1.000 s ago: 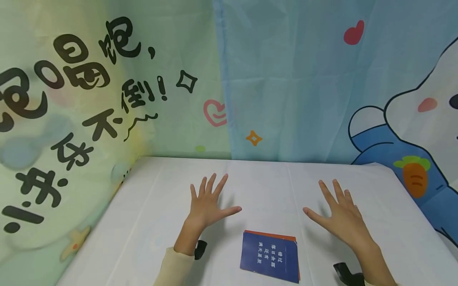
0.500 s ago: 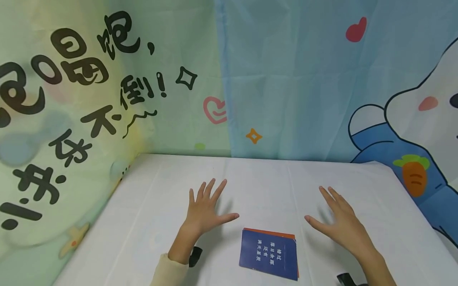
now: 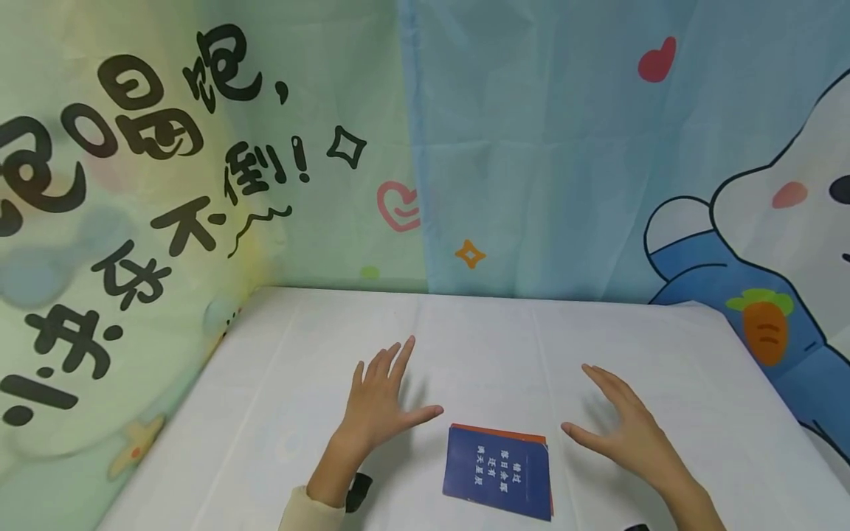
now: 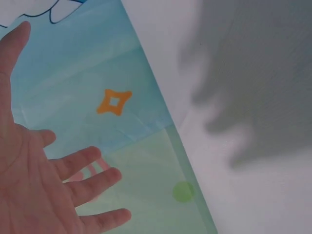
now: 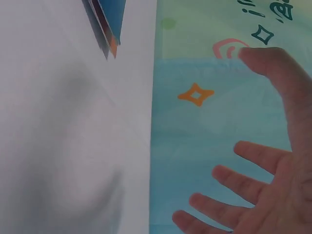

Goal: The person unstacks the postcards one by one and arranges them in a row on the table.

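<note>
A dark blue booklet with white printed characters lies on the white table, and a thin orange-red booklet peeks out from under its far and right edges. To its left, my left hand hovers over the table with fingers spread and nothing in it. My right hand hovers to the booklets' right, thumb apart from the fingers, also holding nothing. In the right wrist view, a corner of the blue booklet shows at the top. Both palms appear bare in the wrist views.
The white cloth-covered table reaches back to a printed fabric backdrop with hearts, stars, black characters and a cartoon animal. Another side of the backdrop runs along the left edge. A black wrist strap sits by the left sleeve.
My right hand has drawn lower, its fingers closer together. My left hand has dropped slightly toward me, its fingers a little less spread. The booklets stay in place.
</note>
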Motion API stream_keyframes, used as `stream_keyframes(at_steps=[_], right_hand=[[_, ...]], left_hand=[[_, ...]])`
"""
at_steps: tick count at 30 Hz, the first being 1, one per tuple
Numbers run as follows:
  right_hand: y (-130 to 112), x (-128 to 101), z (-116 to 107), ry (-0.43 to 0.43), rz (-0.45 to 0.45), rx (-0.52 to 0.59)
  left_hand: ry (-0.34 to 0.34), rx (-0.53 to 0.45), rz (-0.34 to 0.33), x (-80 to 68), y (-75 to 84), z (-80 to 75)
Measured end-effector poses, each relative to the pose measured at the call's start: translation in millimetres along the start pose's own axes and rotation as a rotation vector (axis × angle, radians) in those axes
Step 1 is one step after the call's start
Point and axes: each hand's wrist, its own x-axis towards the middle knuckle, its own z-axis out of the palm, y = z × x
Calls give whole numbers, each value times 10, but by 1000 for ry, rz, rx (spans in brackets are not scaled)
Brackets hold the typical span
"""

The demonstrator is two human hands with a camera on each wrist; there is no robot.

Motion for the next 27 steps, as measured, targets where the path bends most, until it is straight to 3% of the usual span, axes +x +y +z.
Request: stream_keyframes(at_steps=[8,16,21,27], right_hand=[[71,-59,106,-19,-68,152],[137,-103,203,-40,-88,231],[145,-121,250,-41,-168,281],[190,-121,332,-71,-315,415]], left_hand=[[-4,-64,3,-98,-10,56],[-2,-119,16,-203,2,109],[-35,-173,12,-268,51,115],[-68,-185,36,-327,102,183]])
